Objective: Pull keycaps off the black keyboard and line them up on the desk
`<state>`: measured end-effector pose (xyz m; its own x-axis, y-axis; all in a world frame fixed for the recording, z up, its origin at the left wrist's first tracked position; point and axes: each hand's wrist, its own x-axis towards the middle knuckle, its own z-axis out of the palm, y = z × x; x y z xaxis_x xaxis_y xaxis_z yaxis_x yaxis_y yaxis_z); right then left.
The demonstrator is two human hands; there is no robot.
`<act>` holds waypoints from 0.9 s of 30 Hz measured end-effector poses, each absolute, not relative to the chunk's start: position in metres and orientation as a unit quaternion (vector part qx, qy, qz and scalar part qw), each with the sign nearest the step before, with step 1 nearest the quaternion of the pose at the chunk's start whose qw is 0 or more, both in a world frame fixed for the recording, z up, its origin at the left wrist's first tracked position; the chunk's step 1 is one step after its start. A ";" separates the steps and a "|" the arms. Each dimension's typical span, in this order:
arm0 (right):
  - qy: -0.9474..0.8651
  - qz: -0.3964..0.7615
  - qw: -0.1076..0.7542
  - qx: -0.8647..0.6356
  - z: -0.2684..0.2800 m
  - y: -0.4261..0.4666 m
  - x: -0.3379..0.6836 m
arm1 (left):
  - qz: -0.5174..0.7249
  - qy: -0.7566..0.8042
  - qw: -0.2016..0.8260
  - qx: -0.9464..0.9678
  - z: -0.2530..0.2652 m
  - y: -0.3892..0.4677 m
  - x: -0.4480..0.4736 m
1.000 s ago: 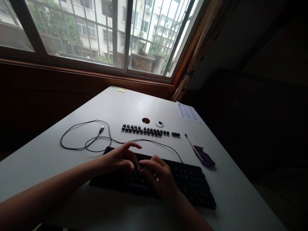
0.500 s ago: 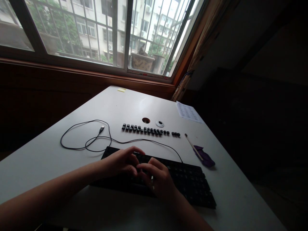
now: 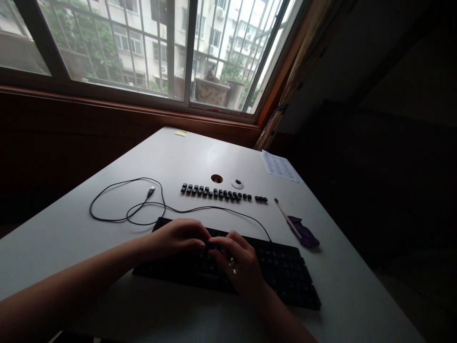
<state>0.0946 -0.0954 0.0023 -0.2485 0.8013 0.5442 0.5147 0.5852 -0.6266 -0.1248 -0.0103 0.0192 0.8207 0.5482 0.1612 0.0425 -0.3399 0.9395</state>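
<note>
A black keyboard [image 3: 285,271] lies slantwise near the front of the white table, under both hands. My left hand [image 3: 180,236] arches over its upper left part, thumb and fingers bent together. From the other side my right hand [image 3: 243,262] meets it, fingers curled and fingertips close to the left ones. Whatever lies between the fingertips is too small and dark to make out. A small shiny metal piece [image 3: 232,265] shows at the right hand's curled fingers; its kind is unclear. Beyond the keyboard, several loose black keycaps [image 3: 224,194] stand in rows.
The keyboard's black cable [image 3: 194,209] loops left to a USB plug [image 3: 150,191]. At right, a thin brush [image 3: 285,215] rests on a purple cloth [image 3: 306,234]. Farther back are a cable hole [image 3: 216,179], its round cover [image 3: 237,184], printed paper [image 3: 280,166] and a yellow note [image 3: 180,134].
My left hand's raised index finger has come down toward the thumb. The right hand has shifted slightly right, its fingertips still beside the left ones. The keyboard and keycaps look unmoved.
</note>
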 end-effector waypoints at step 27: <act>-0.768 0.156 0.438 -0.440 0.000 -0.095 0.095 | 0.211 0.180 0.556 0.783 0.014 -0.007 -0.126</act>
